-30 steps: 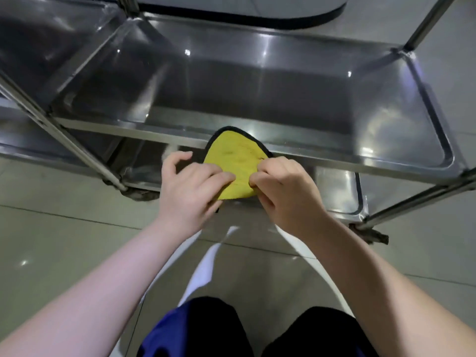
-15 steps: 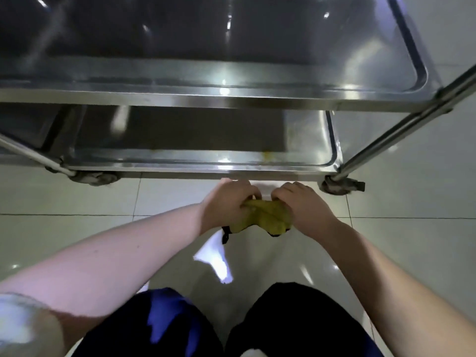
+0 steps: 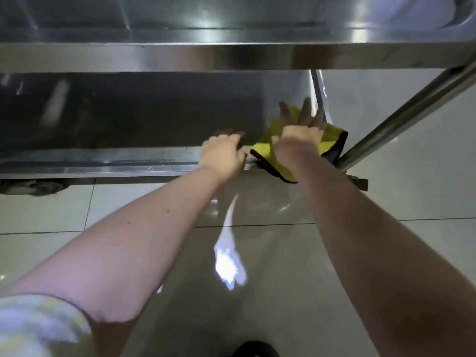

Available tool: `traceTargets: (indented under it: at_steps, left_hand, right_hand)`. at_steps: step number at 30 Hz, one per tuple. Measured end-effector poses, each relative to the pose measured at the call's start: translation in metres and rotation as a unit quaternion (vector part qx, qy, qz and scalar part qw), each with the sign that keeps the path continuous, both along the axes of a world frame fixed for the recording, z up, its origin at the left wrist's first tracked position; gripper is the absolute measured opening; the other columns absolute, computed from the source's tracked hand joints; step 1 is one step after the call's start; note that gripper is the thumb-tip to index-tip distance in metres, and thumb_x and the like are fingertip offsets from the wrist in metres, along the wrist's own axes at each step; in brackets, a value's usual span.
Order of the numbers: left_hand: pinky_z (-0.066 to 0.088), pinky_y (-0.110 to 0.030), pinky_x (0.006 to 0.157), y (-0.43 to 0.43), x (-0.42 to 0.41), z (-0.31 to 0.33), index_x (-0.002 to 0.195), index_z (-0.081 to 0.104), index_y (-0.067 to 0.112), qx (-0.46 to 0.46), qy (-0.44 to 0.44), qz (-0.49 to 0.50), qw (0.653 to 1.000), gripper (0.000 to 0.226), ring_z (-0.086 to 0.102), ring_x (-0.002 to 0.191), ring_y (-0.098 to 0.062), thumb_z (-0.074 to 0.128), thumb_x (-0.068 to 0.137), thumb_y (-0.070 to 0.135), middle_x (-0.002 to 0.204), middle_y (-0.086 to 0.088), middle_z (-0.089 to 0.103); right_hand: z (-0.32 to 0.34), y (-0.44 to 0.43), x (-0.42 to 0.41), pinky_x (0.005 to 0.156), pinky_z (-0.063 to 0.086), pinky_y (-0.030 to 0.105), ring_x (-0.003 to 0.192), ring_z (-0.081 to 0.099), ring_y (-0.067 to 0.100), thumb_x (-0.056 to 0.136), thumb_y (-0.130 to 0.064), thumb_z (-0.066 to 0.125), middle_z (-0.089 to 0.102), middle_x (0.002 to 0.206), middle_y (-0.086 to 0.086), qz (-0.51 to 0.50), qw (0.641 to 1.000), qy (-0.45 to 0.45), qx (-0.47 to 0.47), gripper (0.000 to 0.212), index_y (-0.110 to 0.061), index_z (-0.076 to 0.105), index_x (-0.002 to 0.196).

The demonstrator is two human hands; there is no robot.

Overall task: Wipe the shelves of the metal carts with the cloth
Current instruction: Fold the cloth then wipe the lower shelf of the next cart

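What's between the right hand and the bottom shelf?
The yellow cloth, spread flat under the right hand at the bottom shelf's right end, in the head view.

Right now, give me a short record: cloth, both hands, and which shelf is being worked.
cloth: yellow, dark-edged, at right near corner of bottom shelf, draped over its front rim
right hand: flat on cloth, fingers spread
left hand: on the front rim beside cloth; grip unclear
upper shelf: above both hands, untouched
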State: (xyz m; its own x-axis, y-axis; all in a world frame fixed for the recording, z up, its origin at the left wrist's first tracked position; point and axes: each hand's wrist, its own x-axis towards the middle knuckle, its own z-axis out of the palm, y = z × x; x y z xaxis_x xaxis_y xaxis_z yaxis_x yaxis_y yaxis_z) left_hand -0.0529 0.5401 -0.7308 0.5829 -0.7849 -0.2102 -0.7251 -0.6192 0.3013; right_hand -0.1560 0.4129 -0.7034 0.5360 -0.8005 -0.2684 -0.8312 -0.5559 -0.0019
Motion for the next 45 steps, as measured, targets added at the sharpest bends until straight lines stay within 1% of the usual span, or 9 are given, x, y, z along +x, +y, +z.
traceTargets:
  at_steps: [4, 7, 13, 22, 25, 28, 32, 40, 45]
  left_hand:
    - [-0.008, -0.052, 0.117, 0.028, 0.042, -0.025, 0.153, 0.014, 0.040, 0.056, -0.112, -0.043, 0.991, 0.052, -0.004, 0.150, -0.028, 0.019, 0.102, 0.048, 0.163, 0.006, 0.006]
    - [-0.018, -0.052, 0.114, 0.037, 0.072, -0.034, 0.153, 0.011, 0.040, 0.063, -0.131, -0.033, 0.989, 0.053, -0.013, 0.149, -0.026, 0.017, 0.101, 0.048, 0.163, 0.007, -0.001]
    - [-0.019, -0.053, 0.113, 0.048, 0.085, -0.060, 0.154, 0.011, 0.038, 0.018, -0.160, -0.014, 0.987, 0.054, -0.014, 0.149, -0.027, 0.022, 0.102, 0.045, 0.164, 0.005, 0.002]
    - [-0.014, -0.054, 0.116, 0.049, 0.091, -0.064, 0.156, 0.007, 0.027, -0.010, -0.148, 0.013, 0.989, 0.062, -0.011, 0.149, -0.026, 0.022, 0.096, 0.037, 0.163, 0.005, 0.003]
    - [-0.014, -0.055, 0.115, 0.046, 0.093, -0.064, 0.156, 0.003, 0.031, -0.008, -0.126, 0.030, 0.992, 0.057, -0.014, 0.149, -0.025, 0.023, 0.103, 0.038, 0.163, 0.008, 0.001]
    - [-0.014, -0.058, 0.114, 0.044, 0.092, -0.065, 0.155, 0.007, 0.036, 0.001, -0.131, 0.017, 0.991, 0.055, -0.013, 0.149, -0.026, 0.022, 0.102, 0.039, 0.163, 0.009, 0.003]
    - [-0.013, -0.058, 0.115, 0.045, 0.089, -0.064, 0.154, 0.017, 0.035, -0.022, -0.142, -0.007, 0.990, 0.053, -0.009, 0.149, -0.026, 0.025, 0.101, 0.035, 0.163, 0.007, 0.010]
    - [-0.011, -0.049, 0.118, 0.049, 0.095, -0.065, 0.155, 0.015, 0.028, -0.063, -0.111, 0.038, 0.991, 0.066, -0.006, 0.150, -0.022, 0.024, 0.090, 0.033, 0.163, 0.006, 0.008]
    - [-0.013, -0.054, 0.116, 0.045, 0.096, -0.070, 0.152, 0.006, 0.044, -0.031, -0.110, 0.022, 0.993, 0.054, -0.013, 0.149, -0.022, 0.017, 0.099, 0.043, 0.163, 0.013, 0.001]
  right_hand:
    - [-0.041, 0.010, -0.001, 0.112, -0.010, 0.063, 0.144, -0.015, 0.048, 0.095, -0.060, 0.031, -0.013, 0.162, 0.011, -0.086, 0.990, -0.016, 0.112, 0.072, -0.035, 0.000, 0.155]
    - [-0.056, -0.002, 0.001, 0.106, -0.012, 0.072, 0.142, -0.020, 0.048, 0.093, -0.064, 0.027, -0.015, 0.162, 0.010, -0.087, 0.991, -0.028, 0.095, 0.072, -0.037, 0.001, 0.154]
    - [-0.080, -0.031, 0.017, 0.104, -0.007, 0.076, 0.140, -0.022, 0.052, 0.091, -0.067, 0.010, -0.018, 0.162, 0.001, -0.123, 0.991, -0.009, 0.046, 0.066, -0.045, -0.014, 0.149]
    - [-0.094, 0.059, 0.104, 0.106, -0.015, 0.069, 0.145, -0.017, 0.042, 0.092, -0.068, 0.018, -0.011, 0.161, -0.019, 0.214, 0.974, -0.065, 0.019, 0.060, -0.056, -0.003, 0.147]
    - [-0.093, -0.003, 0.075, 0.109, -0.011, 0.068, 0.147, -0.010, 0.040, 0.091, -0.070, 0.024, -0.004, 0.162, -0.019, 0.173, 0.982, -0.070, -0.002, 0.063, -0.053, 0.007, 0.149]
    - [-0.091, -0.065, 0.033, 0.110, -0.011, 0.069, 0.145, -0.013, 0.046, 0.086, -0.075, 0.018, -0.001, 0.162, -0.017, 0.024, 0.998, -0.057, -0.018, 0.067, -0.055, 0.003, 0.148]
    - [-0.091, -0.066, 0.038, 0.109, -0.008, 0.070, 0.142, -0.017, 0.051, 0.089, -0.072, 0.015, -0.007, 0.163, -0.014, -0.071, 0.997, -0.034, -0.013, 0.066, -0.052, -0.002, 0.150]
    - [-0.090, 0.054, 0.116, 0.110, -0.010, 0.062, 0.146, -0.013, 0.043, 0.092, -0.069, 0.022, -0.003, 0.162, -0.019, 0.262, 0.961, -0.078, 0.044, 0.062, -0.054, 0.003, 0.148]
    - [-0.088, -0.067, 0.055, 0.116, -0.002, 0.059, 0.148, -0.005, 0.036, 0.090, -0.073, 0.028, 0.005, 0.162, -0.016, 0.129, 0.988, -0.084, -0.012, 0.067, -0.051, 0.009, 0.150]
